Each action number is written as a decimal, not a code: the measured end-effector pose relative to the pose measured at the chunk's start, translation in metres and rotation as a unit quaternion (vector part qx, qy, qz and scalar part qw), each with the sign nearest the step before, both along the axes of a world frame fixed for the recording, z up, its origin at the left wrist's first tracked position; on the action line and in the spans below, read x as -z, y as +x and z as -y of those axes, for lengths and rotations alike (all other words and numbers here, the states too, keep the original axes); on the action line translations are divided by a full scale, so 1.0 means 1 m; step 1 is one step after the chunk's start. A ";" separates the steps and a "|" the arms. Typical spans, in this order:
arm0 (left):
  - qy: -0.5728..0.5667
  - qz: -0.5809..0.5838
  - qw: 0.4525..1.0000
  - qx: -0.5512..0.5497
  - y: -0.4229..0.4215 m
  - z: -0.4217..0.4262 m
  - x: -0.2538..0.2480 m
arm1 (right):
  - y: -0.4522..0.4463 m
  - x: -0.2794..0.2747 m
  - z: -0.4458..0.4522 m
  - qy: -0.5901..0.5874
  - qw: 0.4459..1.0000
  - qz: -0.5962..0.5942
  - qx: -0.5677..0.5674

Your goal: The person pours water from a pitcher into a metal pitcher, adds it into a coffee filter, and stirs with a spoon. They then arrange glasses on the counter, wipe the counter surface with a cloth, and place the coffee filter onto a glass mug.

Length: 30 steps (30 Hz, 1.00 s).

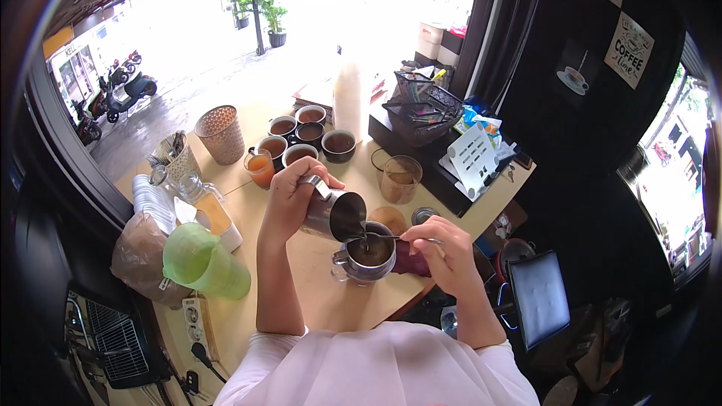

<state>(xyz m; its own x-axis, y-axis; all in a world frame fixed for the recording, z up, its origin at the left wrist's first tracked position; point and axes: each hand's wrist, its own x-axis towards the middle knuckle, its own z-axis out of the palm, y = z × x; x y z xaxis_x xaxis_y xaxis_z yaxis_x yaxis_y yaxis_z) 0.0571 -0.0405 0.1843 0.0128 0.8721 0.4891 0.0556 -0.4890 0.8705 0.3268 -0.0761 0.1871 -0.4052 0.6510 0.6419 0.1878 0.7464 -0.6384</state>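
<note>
My left hand (292,194) is closed round the handle of a steel pitcher (325,214), which tilts to the right. From its lip a thin stream falls into a metal cup (342,259) just below, with dark brown liquid (370,250) inside. A glass handle shows under the metal cup; what it stands on is mostly hidden. A spoon (410,238) is pinched in my right hand (445,254), its tip over the dark liquid. Beyond my left hand stand several dark cups of brown drink (309,131) and a glass of orange-brown drink (260,169).
A green plastic pitcher (214,267), a woven basket (220,135) and a power strip (197,323) are on the left of the table (301,286). Farther right stand a clear glass jar (401,180), a dark cloth (411,257) and a black box (421,154) with papers.
</note>
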 end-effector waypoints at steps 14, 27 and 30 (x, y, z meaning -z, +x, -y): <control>0.014 -0.011 1.000 -0.013 0.000 0.000 0.000 | 0.001 0.008 -0.003 -0.021 1.000 -0.012 -0.014; 0.023 -0.016 0.999 -0.031 0.005 0.002 -0.003 | 0.000 0.004 0.000 -0.199 0.941 -0.264 0.069; 0.030 -0.016 0.999 -0.031 0.008 0.003 -0.002 | 0.002 0.008 -0.007 -0.252 0.922 -0.291 0.049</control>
<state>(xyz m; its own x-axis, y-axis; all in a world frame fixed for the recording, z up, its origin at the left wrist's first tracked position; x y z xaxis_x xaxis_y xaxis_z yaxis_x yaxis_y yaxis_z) 0.0653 -0.0436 0.1863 -0.0227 0.8406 0.5412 0.1148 -0.5356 0.8366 0.3284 -0.0692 0.1788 -0.0114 0.9409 0.3385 -0.2462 0.3255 -0.9129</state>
